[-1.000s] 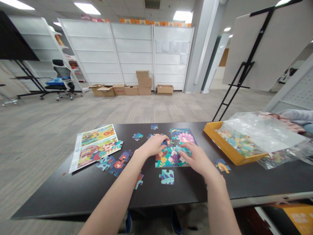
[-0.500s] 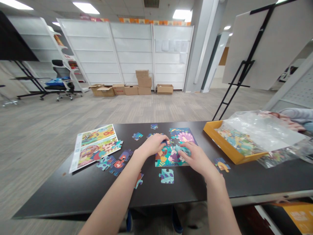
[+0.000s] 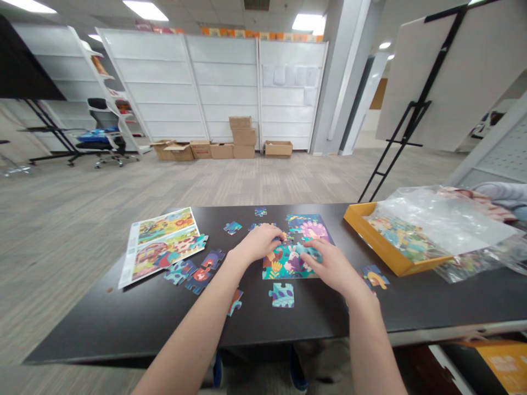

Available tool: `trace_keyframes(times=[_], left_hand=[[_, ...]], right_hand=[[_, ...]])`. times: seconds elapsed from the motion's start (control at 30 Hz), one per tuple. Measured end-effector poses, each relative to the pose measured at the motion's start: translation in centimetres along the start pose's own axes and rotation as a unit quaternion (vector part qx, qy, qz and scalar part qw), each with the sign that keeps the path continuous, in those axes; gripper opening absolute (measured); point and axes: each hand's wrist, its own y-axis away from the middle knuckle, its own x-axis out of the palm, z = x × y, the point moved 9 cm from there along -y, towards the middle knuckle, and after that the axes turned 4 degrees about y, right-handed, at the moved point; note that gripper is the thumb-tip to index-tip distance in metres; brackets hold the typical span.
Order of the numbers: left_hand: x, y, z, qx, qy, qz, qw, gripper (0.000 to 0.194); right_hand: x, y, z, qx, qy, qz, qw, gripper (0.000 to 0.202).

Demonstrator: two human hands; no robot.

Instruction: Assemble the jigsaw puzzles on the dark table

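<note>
A partly joined jigsaw puzzle (image 3: pixel 288 270) with a rabbit and a pink peacock lies on the black table, with a dark gap near its middle. Over its left side, my left hand (image 3: pixel 262 241) is closed, its fingertips on a small puzzle piece at the gap. My right hand (image 3: pixel 329 263) rests on the puzzle's right side, thumb and fingers apart over a teal part. Just in front lies a loose teal leaf-patterned piece (image 3: pixel 282 295). Part of the puzzle is hidden beneath both hands.
Several loose pieces (image 3: pixel 200 277) lie to the left, beside a printed picture sheet (image 3: pixel 160 247). Farther back are two blue pieces, one at the edge (image 3: pixel 261 212). On the right are another piece (image 3: pixel 375 277), a yellow box (image 3: pixel 405 267) of pieces and clear plastic bags (image 3: pixel 444 219).
My left fingertips have shifted slightly, showing more orange at the gap. My right hand stays nearly in place. The whole view has moved very slightly.
</note>
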Motion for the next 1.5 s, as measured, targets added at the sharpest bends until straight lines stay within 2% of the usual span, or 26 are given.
trace_keyframes(times=[0.37,0.8,1.0,1.27,1.4,1.5], left_hand=[[0.2,0.0,0.2,0.005,0.007,-0.005,1.0,0.021],[0.1,0.0,0.5,-0.007,0.041,-0.019,0.999,0.02],[-0.2,-0.1,0.9,-0.007,0.111,-0.057,0.992,0.026],[-0.9,-0.3,0.5,0.021,0.143,-0.119,0.982,0.029],[-2.1,-0.1,-0.3,0.055,0.157,-0.156,0.974,0.026],[-3.4,0.2,-0.2,0.059,0.171,-0.198,0.964,0.025]], right_hand=[[0.5,0.0,-0.3,-0.003,0.01,0.019,1.0,0.025],[0.2,0.1,0.0,0.008,0.006,0.02,1.0,0.024],[0.7,0.1,-0.1,0.012,0.012,0.031,0.999,0.024],[1.2,0.0,-0.1,0.017,0.015,0.045,0.999,0.025],[1.3,0.0,-0.2,0.016,0.019,0.047,0.999,0.025],[1.4,0.0,-0.1,0.014,0.028,0.051,0.998,0.024]])
